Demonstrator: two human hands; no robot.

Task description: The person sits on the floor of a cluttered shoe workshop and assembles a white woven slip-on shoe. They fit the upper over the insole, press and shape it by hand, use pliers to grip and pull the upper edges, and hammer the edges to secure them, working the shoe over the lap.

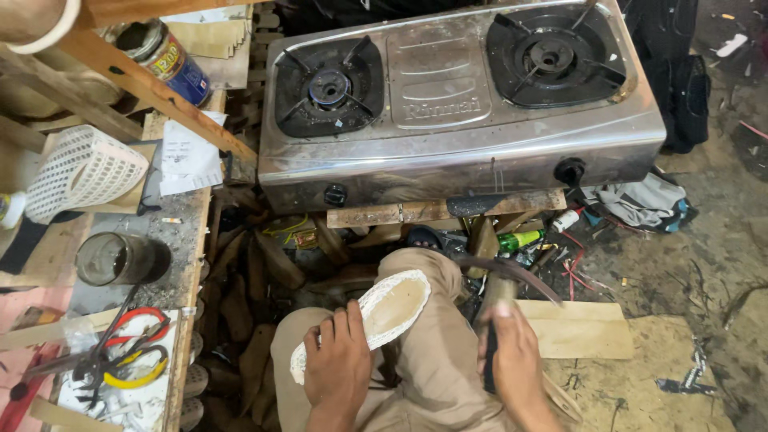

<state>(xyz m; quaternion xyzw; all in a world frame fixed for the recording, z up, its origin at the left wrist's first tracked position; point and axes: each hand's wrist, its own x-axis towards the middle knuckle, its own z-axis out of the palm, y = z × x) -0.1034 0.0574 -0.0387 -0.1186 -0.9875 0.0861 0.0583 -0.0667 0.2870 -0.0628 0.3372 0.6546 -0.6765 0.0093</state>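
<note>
the left hand (340,364) pinches a light, bendy-looking shoe sole (376,314) by its edge over the knee, best gripped mid-length, while the right hand (512,360) is wrapped around a dark-handled tool (490,352).

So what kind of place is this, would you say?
Probably a small shoemaking workshop. The left hand holds a pale shoe sole, wooden shoe lasts lie piled on the floor, and scissors rest on a cluttered workbench.

left hand (340,362) grips pale shoe sole (376,314) on lap; right hand (512,352) holds dark-handled tool (490,364).
</note>
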